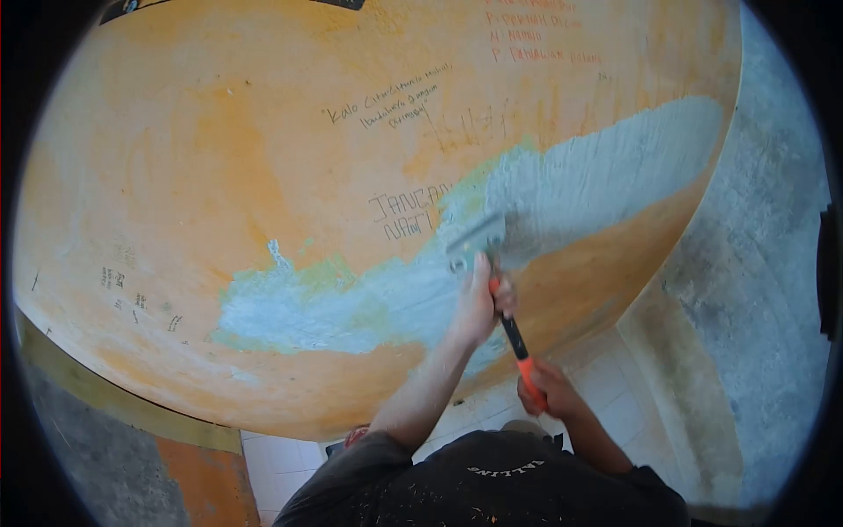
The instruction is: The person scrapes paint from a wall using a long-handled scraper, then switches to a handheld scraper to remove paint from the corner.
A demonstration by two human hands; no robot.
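Note:
A long-handled scraper (515, 338) with a black and orange-red handle slants up to the wall. Its wide metal head (479, 239) is against or very close to the wall surface. My left hand (477, 307) is closed around the upper handle, just below the head, its thumb pointing toward it. Lower down, my right hand (551, 391) grips the orange-red end of the handle. The orange painted wall (219, 167) has a pale bluish-grey bared band (606, 176) running past the scraper head, with greenish patches along its edges.
Handwriting in dark marker (386, 97) and red lettering (536, 35) mark the upper wall. White tiles (281, 465) lie below. Bare grey concrete (764, 263) stretches along the right side, and a dark object (828, 272) stands at the far right edge.

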